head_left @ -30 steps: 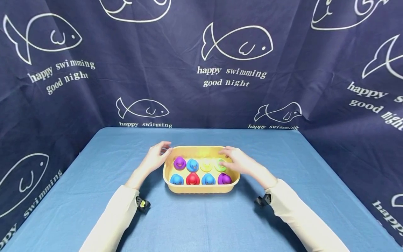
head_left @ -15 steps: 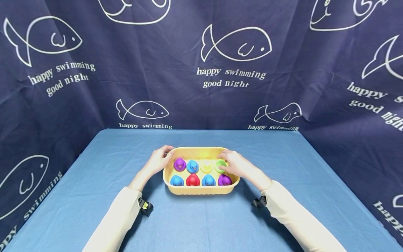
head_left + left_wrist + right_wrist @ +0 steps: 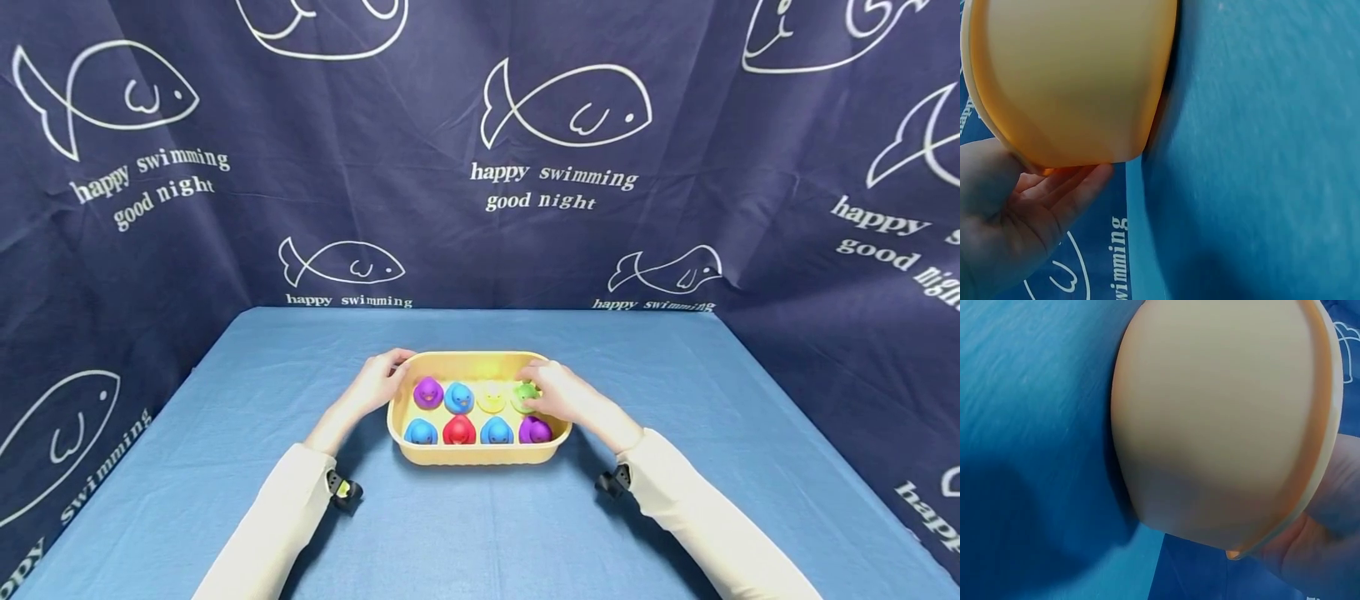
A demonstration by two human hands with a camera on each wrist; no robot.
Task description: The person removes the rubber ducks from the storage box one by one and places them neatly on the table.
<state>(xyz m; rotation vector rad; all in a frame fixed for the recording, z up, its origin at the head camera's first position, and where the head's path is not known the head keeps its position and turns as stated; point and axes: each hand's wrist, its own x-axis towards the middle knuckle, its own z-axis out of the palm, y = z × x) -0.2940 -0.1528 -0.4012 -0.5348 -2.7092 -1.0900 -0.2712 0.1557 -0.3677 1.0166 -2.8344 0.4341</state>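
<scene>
A pale yellow plastic basin [image 3: 480, 455] rests on the blue cloth, with toy ducks in two rows inside it. My left hand [image 3: 375, 385] holds the basin's left end; in the left wrist view its thumb goes over the rim and its fingers [image 3: 1079, 190] lie along the outer wall. My right hand [image 3: 561, 392] reaches over the right rim and pinches the green toy duck [image 3: 527, 390] at the right end of the back row. In the right wrist view the basin wall [image 3: 1222, 412] hides the fingertips and the duck.
Beside the green duck in the back row sit a yellow duck [image 3: 492, 397], a blue duck [image 3: 459, 398] and a purple duck [image 3: 428, 392]. The front row has a red duck [image 3: 459, 431] among blue and purple ones. A dark fish-print curtain [image 3: 480, 250] hangs behind the table.
My right hand has moved slightly left, deeper over the green duck, which now shows a different side. My left hand has settled onto the basin's left rim.
</scene>
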